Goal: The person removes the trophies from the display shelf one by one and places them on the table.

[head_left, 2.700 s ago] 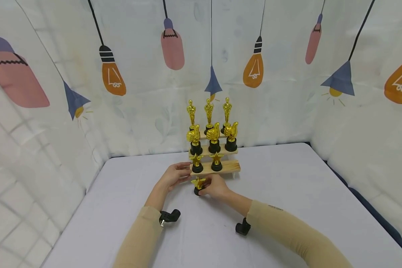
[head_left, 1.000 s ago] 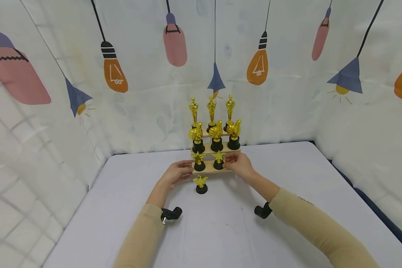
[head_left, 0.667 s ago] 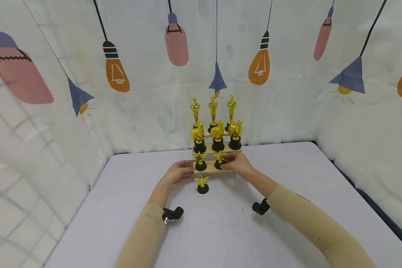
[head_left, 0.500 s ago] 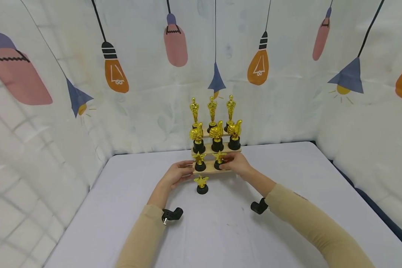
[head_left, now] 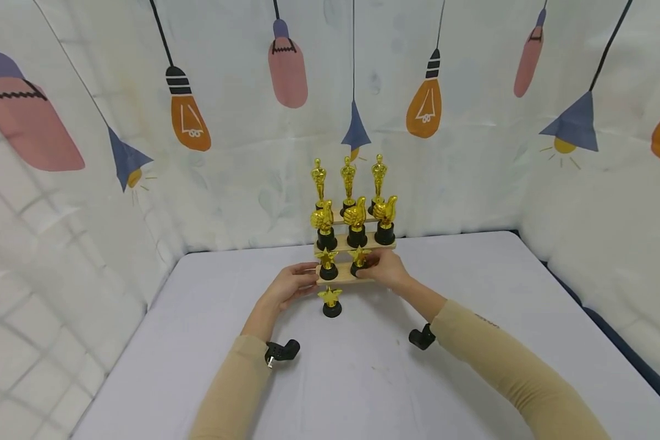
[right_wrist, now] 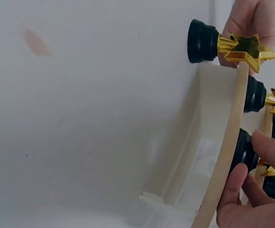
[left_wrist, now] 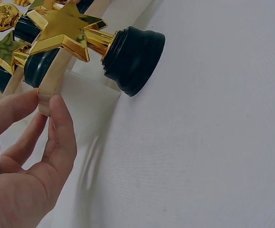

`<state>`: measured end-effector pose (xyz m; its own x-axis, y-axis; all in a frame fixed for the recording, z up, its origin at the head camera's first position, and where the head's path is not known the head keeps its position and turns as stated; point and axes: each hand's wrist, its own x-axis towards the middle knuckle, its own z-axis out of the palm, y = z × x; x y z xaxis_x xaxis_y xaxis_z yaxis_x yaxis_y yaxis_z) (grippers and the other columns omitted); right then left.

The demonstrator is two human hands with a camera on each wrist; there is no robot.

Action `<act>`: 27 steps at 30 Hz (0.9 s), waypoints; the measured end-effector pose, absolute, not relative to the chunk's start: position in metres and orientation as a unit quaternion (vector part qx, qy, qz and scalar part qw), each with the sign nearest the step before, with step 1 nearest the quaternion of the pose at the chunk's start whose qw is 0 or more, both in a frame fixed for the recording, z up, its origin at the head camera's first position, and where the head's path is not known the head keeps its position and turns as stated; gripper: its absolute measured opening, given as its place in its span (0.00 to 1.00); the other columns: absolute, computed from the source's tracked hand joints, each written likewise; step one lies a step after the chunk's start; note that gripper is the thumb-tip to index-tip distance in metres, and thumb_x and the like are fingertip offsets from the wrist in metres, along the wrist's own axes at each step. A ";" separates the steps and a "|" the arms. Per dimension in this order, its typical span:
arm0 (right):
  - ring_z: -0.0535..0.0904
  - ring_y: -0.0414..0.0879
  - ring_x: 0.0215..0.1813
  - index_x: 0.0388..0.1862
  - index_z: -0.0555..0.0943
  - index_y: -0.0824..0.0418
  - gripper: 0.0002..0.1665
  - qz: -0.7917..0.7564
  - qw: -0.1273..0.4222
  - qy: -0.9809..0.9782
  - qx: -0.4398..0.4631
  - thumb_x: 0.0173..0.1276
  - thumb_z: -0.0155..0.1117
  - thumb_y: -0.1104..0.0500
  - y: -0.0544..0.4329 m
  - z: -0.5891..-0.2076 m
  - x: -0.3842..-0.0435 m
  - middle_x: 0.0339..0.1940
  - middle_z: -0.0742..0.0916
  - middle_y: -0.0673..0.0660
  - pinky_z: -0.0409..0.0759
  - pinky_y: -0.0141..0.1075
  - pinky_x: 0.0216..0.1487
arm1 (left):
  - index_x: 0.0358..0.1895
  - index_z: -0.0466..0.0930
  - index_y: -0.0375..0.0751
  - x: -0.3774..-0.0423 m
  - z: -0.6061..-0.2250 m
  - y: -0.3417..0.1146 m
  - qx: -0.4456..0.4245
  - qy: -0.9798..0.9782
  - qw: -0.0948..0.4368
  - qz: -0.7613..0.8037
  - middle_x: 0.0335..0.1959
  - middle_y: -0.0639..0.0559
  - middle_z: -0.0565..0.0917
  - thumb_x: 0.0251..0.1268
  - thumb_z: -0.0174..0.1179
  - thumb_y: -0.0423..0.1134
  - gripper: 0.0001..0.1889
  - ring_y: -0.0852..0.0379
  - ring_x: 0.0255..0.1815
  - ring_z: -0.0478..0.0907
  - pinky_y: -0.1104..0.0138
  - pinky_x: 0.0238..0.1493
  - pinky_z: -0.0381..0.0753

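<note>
A three-tier wooden display stand (head_left: 341, 274) bears rows of small gold trophies on black bases. My left hand (head_left: 288, 286) pinches the left end of the lowest wooden shelf (left_wrist: 54, 78) between thumb and fingers. On that same shelf, my right hand (head_left: 387, 269) holds the black base of the right-hand star trophy (right_wrist: 243, 151), thumb on one side and fingers on the other. Another star trophy (head_left: 327, 266) stands at the shelf's left end. A third star trophy (head_left: 332, 301) stands upright on the table in front of the stand, untouched by either hand.
Several thumbs-up trophies (head_left: 355, 221) fill the middle shelf, and figure trophies (head_left: 348, 181) line the top one. A white cloth covers the table (head_left: 473, 287). Behind the stand hangs a white curtain (head_left: 225, 195) printed with lamps.
My right hand has let go of the front star trophy, moved up to the right-hand one on the lowest shelf and taken its base, shifting slightly left. My left hand stays on the shelf end.
</note>
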<state>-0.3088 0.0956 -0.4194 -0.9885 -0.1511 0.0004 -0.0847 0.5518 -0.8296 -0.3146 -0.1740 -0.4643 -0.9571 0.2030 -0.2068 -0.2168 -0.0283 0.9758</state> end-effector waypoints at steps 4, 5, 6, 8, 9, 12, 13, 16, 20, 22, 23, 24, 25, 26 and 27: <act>0.80 0.52 0.47 0.60 0.81 0.71 0.28 -0.465 0.030 0.882 -0.066 0.64 0.78 0.59 0.096 -0.419 -0.307 0.51 0.85 0.63 0.82 0.40 0.44 | 0.72 0.70 0.31 -0.315 -0.463 -0.173 -0.008 0.682 0.146 0.717 0.64 0.36 0.76 0.73 0.61 0.28 0.26 0.50 0.53 0.81 0.59 0.57 0.84; 0.80 0.52 0.47 0.59 0.81 0.71 0.28 -0.466 0.030 0.882 -0.066 0.64 0.78 0.59 0.097 -0.419 -0.307 0.51 0.85 0.63 0.82 0.40 0.44 | 0.72 0.70 0.31 -0.315 -0.463 -0.173 -0.008 0.683 0.146 0.716 0.64 0.36 0.76 0.73 0.60 0.28 0.26 0.50 0.53 0.81 0.59 0.57 0.84; 0.80 0.52 0.47 0.59 0.81 0.71 0.28 -0.466 0.031 0.882 -0.064 0.64 0.78 0.59 0.097 -0.419 -0.307 0.51 0.85 0.63 0.82 0.40 0.44 | 0.72 0.71 0.32 -0.316 -0.463 -0.173 -0.009 0.684 0.147 0.715 0.64 0.36 0.76 0.73 0.60 0.27 0.26 0.50 0.53 0.81 0.60 0.57 0.84; 0.80 0.52 0.47 0.58 0.82 0.71 0.27 -0.464 0.032 0.883 -0.063 0.64 0.78 0.59 0.097 -0.419 -0.306 0.51 0.85 0.63 0.81 0.40 0.44 | 0.72 0.70 0.31 -0.316 -0.464 -0.173 -0.009 0.684 0.147 0.714 0.63 0.36 0.76 0.73 0.60 0.27 0.26 0.51 0.52 0.81 0.60 0.57 0.84; 0.80 0.52 0.47 0.58 0.82 0.71 0.27 -0.462 0.032 0.884 -0.064 0.64 0.78 0.59 0.097 -0.419 -0.306 0.51 0.85 0.63 0.81 0.41 0.44 | 0.72 0.70 0.31 -0.316 -0.464 -0.173 -0.009 0.684 0.147 0.714 0.63 0.36 0.76 0.73 0.60 0.27 0.26 0.51 0.51 0.81 0.60 0.57 0.84; 0.79 0.51 0.45 0.56 0.82 0.71 0.26 -0.455 0.034 0.887 -0.067 0.63 0.78 0.58 0.097 -0.418 -0.304 0.49 0.86 0.62 0.81 0.41 0.44 | 0.72 0.70 0.31 -0.315 -0.464 -0.173 -0.008 0.685 0.146 0.713 0.63 0.36 0.76 0.73 0.60 0.27 0.26 0.51 0.51 0.82 0.60 0.57 0.84; 0.80 0.51 0.45 0.56 0.83 0.72 0.26 -0.453 0.034 0.888 -0.070 0.63 0.78 0.58 0.097 -0.417 -0.303 0.49 0.86 0.62 0.81 0.41 0.44 | 0.72 0.70 0.31 -0.315 -0.464 -0.173 -0.008 0.685 0.145 0.714 0.63 0.35 0.76 0.73 0.60 0.27 0.26 0.51 0.51 0.82 0.60 0.56 0.84; 0.81 0.51 0.46 0.55 0.83 0.72 0.26 -0.449 0.034 0.890 -0.076 0.63 0.78 0.59 0.097 -0.416 -0.301 0.47 0.87 0.61 0.82 0.42 0.47 | 0.72 0.70 0.31 -0.315 -0.464 -0.173 -0.008 0.682 0.144 0.717 0.64 0.35 0.77 0.73 0.61 0.28 0.26 0.51 0.51 0.82 0.60 0.55 0.85; 0.82 0.53 0.47 0.54 0.84 0.73 0.25 -0.448 0.031 0.890 -0.085 0.62 0.78 0.59 0.100 -0.413 -0.296 0.46 0.87 0.61 0.83 0.45 0.50 | 0.72 0.70 0.31 -0.314 -0.465 -0.173 -0.005 0.682 0.145 0.717 0.64 0.35 0.76 0.73 0.61 0.28 0.26 0.51 0.50 0.82 0.61 0.54 0.85; 0.82 0.53 0.48 0.55 0.84 0.72 0.25 -0.449 0.032 0.889 -0.086 0.62 0.78 0.59 0.101 -0.412 -0.295 0.46 0.88 0.60 0.83 0.46 0.51 | 0.72 0.69 0.31 -0.314 -0.466 -0.173 -0.002 0.682 0.145 0.717 0.64 0.35 0.76 0.74 0.60 0.28 0.26 0.52 0.50 0.82 0.61 0.54 0.85; 0.82 0.53 0.48 0.54 0.84 0.71 0.25 -0.449 0.032 0.889 -0.085 0.62 0.78 0.59 0.102 -0.412 -0.294 0.46 0.88 0.60 0.83 0.46 0.51 | 0.72 0.69 0.30 -0.313 -0.466 -0.174 0.000 0.682 0.145 0.717 0.64 0.35 0.76 0.74 0.60 0.28 0.26 0.52 0.50 0.82 0.61 0.54 0.85; 0.82 0.53 0.48 0.54 0.84 0.71 0.25 -0.450 0.032 0.889 -0.083 0.62 0.78 0.59 0.102 -0.411 -0.293 0.46 0.88 0.60 0.83 0.46 0.51 | 0.72 0.69 0.31 -0.313 -0.466 -0.174 -0.002 0.680 0.145 0.719 0.64 0.35 0.76 0.74 0.60 0.28 0.26 0.52 0.50 0.82 0.61 0.54 0.85; 0.82 0.52 0.48 0.54 0.84 0.71 0.25 -0.451 0.033 0.888 -0.083 0.62 0.78 0.59 0.103 -0.411 -0.292 0.46 0.87 0.59 0.82 0.45 0.51 | 0.72 0.69 0.31 -0.313 -0.466 -0.174 -0.003 0.678 0.146 0.721 0.64 0.36 0.76 0.74 0.60 0.28 0.26 0.52 0.50 0.82 0.61 0.54 0.85; 0.82 0.52 0.48 0.53 0.84 0.70 0.24 -0.452 0.034 0.887 -0.084 0.62 0.78 0.59 0.103 -0.411 -0.291 0.45 0.87 0.59 0.83 0.45 0.51 | 0.73 0.69 0.31 -0.313 -0.467 -0.174 0.000 0.678 0.145 0.721 0.64 0.35 0.76 0.74 0.60 0.28 0.26 0.52 0.50 0.82 0.61 0.54 0.85; 0.81 0.52 0.48 0.53 0.84 0.70 0.24 -0.455 0.038 0.886 -0.084 0.62 0.79 0.59 0.103 -0.410 -0.290 0.45 0.87 0.59 0.82 0.45 0.51 | 0.73 0.69 0.31 -0.312 -0.467 -0.174 -0.001 0.677 0.145 0.721 0.64 0.35 0.76 0.74 0.60 0.28 0.26 0.52 0.50 0.82 0.62 0.54 0.85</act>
<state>-0.2901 0.1029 -0.4104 -0.9831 -0.1831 0.0098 -0.1145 0.5712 -0.8128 -0.3123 -0.1740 -0.4667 -0.9581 0.2073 -0.1977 -0.2103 -0.0401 0.9768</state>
